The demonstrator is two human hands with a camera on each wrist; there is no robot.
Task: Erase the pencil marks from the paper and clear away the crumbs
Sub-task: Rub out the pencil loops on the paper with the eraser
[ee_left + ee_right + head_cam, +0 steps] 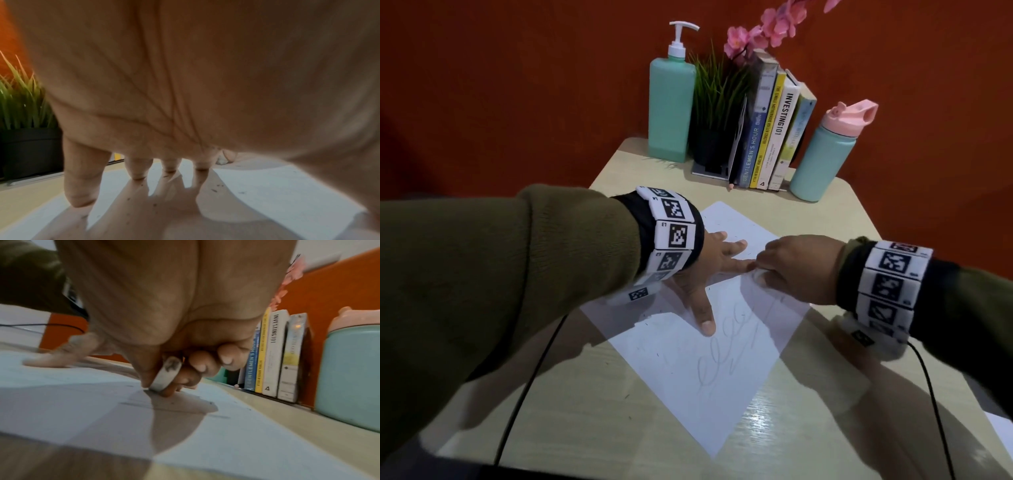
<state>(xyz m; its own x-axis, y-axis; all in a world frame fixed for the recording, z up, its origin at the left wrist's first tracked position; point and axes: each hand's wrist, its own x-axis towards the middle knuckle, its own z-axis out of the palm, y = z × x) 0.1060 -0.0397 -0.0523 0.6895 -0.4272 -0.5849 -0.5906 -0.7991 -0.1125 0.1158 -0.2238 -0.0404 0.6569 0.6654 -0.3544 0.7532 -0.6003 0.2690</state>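
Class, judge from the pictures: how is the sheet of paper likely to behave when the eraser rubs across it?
The paper is a thin loose sheet, so it would probably slide or crumple under rubbing. The left hand presses spread fingers on it, likely to pin it. The right hand pinches the eraser at its edge.

Dim, warm light is cast from above; soft arm shadows are thrown over the desk (835, 212) toward 6 o'clock. Wrist views are blurred, edges bowed.
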